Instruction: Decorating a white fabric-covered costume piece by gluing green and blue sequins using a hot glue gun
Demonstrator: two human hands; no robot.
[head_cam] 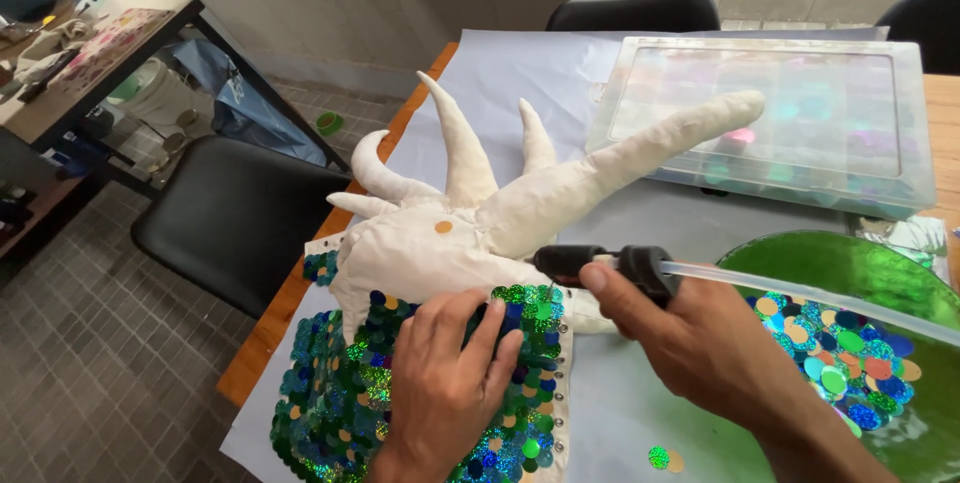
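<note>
Glue gun (610,265) is gripped in the right hand (700,343), nozzle low-centre near the sequined dragon (450,243); left hand (445,378) presses flat, open. Keep sequins (330,413) steady, glue sparingly.

Only real package here is the clear plastic organizer box (770,118) at the far right of the table (640,223). It's flat and rectangular with a see-through lid, closed, and there are blurry pink, green and blue bits showing through. No labels, signs or screens that I can make out anywhere.
</note>
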